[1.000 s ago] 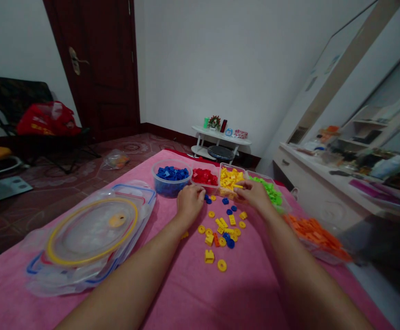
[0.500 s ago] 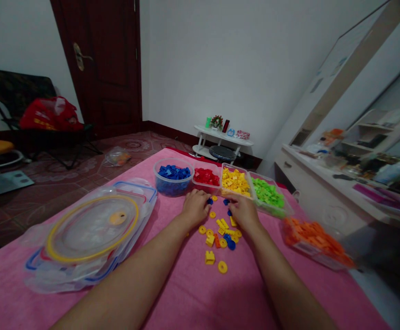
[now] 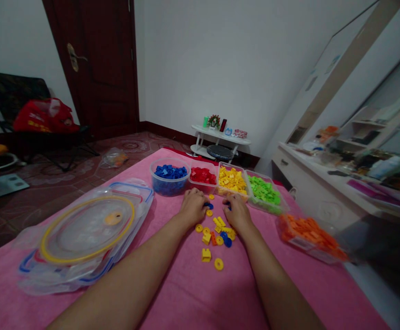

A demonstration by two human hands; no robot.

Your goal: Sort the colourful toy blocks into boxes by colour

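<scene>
Both my hands rest knuckles-up on a pink cloth [image 3: 193, 293] amid loose yellow and blue plastic pieces [image 3: 217, 233]. My left hand [image 3: 192, 206] is curled, its fingertips on a blue piece [image 3: 208, 206]. My right hand [image 3: 237, 211] is curled over pieces beside it, and what it grips is hidden. Just beyond the hands stand a round tub of blue pieces [image 3: 168, 176], a box of red pieces [image 3: 202, 176], a box of yellow pieces [image 3: 232, 180] and a box of green pieces [image 3: 263, 190].
A box of orange pieces [image 3: 308, 233] lies at the right. Stacked clear lids [image 3: 83, 229] with yellow and blue rims lie at the left. A white dresser [image 3: 324, 183] stands right of the cloth. A dark door [image 3: 100, 64], chair and low white shelf are behind.
My right hand has come back from the yellow box down to the loose pieces on the cloth. My left hand has stayed near the blue piece.
</scene>
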